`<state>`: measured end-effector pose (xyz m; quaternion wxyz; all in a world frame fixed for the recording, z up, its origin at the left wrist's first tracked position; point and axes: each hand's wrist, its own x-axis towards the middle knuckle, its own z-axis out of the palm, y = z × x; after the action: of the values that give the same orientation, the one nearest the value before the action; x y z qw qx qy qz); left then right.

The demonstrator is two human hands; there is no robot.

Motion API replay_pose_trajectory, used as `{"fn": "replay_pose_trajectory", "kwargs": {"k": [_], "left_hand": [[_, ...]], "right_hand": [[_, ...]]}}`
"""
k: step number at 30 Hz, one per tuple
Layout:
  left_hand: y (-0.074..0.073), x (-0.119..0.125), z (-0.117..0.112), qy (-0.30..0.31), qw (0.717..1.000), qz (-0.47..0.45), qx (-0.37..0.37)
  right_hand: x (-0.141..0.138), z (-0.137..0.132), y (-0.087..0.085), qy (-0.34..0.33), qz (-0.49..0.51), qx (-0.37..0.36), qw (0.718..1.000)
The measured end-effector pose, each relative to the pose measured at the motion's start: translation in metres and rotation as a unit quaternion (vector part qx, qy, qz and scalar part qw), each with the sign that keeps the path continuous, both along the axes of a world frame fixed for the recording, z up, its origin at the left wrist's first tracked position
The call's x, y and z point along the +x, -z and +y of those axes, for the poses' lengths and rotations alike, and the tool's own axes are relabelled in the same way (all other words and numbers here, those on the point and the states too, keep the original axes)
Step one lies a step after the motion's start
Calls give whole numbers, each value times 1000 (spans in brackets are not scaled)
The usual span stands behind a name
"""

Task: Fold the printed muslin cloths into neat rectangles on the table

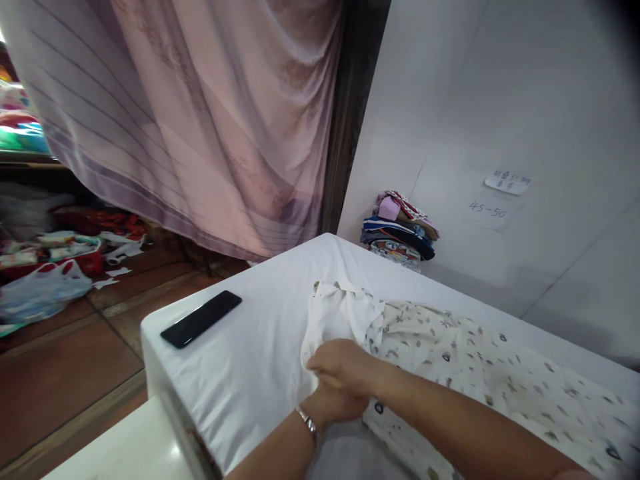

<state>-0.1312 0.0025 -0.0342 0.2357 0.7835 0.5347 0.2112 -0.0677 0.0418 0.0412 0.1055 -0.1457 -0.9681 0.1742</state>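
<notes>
A white printed garment, scattered with small dark and tan motifs, lies across the white-covered table. Its near-left end is a bunched, plain white part with a gathered edge; the garment's exact kind cannot be told. My right hand crosses over my left and is closed on the edge of this white part. Just below it, my left hand, with a silver bracelet at the wrist, is closed against the same cloth. Its fingertips are hidden.
A black phone lies near the table's left corner. Folded clothes are stacked at the back by the grey wall. A pink curtain hangs behind. Plastic bags lie on the tiled floor; a white surface stands front left.
</notes>
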Motion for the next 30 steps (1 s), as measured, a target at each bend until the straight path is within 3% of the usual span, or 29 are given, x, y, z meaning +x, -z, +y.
{"fn": "replay_pose_trajectory", "kwargs": {"k": [2,5,7,10,16,20,23,26,29,30], "left_hand": [[-6,-1,0,12,1000,-7,15],[-21,-2,0,40,999,-7,30],[-29,-3,-1,46,999,0,28],[-32,-4,-1,45,999,8,19],[-33,-5,-2,43,999,-8,18],[-35,-4,-3,37,999,-10,14],[-36,-4,-2,33,999,-5,13],[-33,-6,-2,34,999,-8,17],[-26,-7,-2,32,999,-7,20],[-23,-6,-2,22,999,-11,22]], "right_hand": [[3,8,-1,69,66,-67,993],[20,42,-4,274,117,-129,946],[39,68,-4,414,101,-120,896],[66,98,1,500,71,-88,858],[82,113,17,512,6,-102,853],[79,118,14,507,-6,-110,855],[75,118,-3,500,10,-104,860],[56,100,-32,473,58,-84,875],[21,54,-60,376,99,-77,918],[9,35,-66,283,113,-60,951]]}}
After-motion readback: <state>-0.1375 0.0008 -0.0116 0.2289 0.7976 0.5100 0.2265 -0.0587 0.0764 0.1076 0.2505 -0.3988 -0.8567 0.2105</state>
